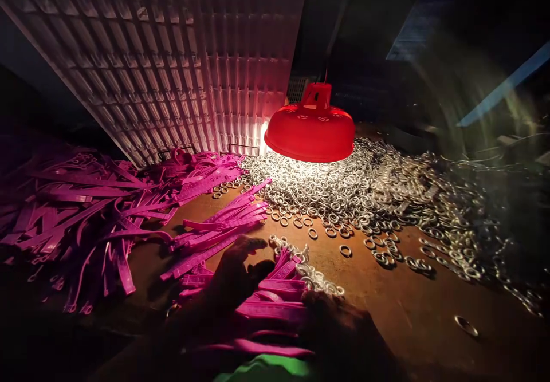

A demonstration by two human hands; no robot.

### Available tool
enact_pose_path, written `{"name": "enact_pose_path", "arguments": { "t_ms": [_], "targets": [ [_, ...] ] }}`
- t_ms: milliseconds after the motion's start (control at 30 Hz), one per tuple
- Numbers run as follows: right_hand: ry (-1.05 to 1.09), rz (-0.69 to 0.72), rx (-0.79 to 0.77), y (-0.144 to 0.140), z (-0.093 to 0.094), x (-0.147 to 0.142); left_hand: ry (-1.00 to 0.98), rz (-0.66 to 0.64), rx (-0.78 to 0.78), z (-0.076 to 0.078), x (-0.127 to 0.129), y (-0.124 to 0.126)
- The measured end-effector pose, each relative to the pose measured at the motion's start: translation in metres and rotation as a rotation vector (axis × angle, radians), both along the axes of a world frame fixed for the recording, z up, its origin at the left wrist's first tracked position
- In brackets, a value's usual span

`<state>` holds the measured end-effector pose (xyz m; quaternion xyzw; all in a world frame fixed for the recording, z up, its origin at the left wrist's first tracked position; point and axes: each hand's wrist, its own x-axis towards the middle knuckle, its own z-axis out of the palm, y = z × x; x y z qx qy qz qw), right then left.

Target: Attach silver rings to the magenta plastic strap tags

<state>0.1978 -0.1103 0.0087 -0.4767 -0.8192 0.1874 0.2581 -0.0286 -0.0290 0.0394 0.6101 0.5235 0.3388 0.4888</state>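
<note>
Hands work low in the dark here. Left hand [234, 273] rests on a bunch of pink straps [270, 299] near the front edge of the desk [408, 307]. Its fingers [253, 243] are bent over the strap ends, but it is too dark to tell if they grip them. Right hand [339, 325] lies on the other side of the same bunch, touching it. I cannot tell if those fingers are shut or open.

Small metal rings [344, 193] cover the desk under a red lamp [310, 127]. A few rings sit at the tips of the bunch, just past the left hand. More pink straps lie in a big pile [73, 210] on the left. A white ribbed panel [180, 67] leans behind them.

Things could go wrong. The hands are in shadow, so a ring could be missed or dropped. Loose rings lie near the hands, and a bump could roll them off the desk. The straps are stacked loosely and could slide apart. The lamp hangs low and may be hot if a hand reaches under it.

No words or labels can be read. The straps seem to have marks, but they are too small.
</note>
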Motion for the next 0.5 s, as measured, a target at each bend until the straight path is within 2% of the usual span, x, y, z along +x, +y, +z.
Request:
{"name": "enact_pose_path", "arguments": {
  "t_ms": [33,100,133,233,333,433,500],
  "targets": [
    [-0.033,0.006,0.114,0.001,0.0,0.002,0.153,0.014,0.135,-0.003,-0.011,0.016],
    [-0.069,-0.011,0.276,0.003,0.0,0.005,0.476,0.041,0.251,-0.014,-0.033,0.048],
    [-0.072,-0.024,0.319,0.004,0.0,0.007,0.631,0.057,0.241,-0.021,-0.042,0.063],
    [-0.019,-0.112,0.379,0.009,-0.007,0.014,0.969,-0.053,0.137,-0.041,-0.062,0.093],
    [0.03,-0.272,0.376,0.017,-0.024,0.023,1.11,-0.144,0.082,-0.049,-0.066,0.105],
    [0.0,-0.369,0.363,0.026,-0.042,0.035,1.169,-0.11,0.081,-0.047,-0.061,0.107],
    [-0.021,-0.375,0.372,0.028,-0.047,0.042,1.167,-0.071,0.087,-0.044,-0.057,0.108]
  ]
}}
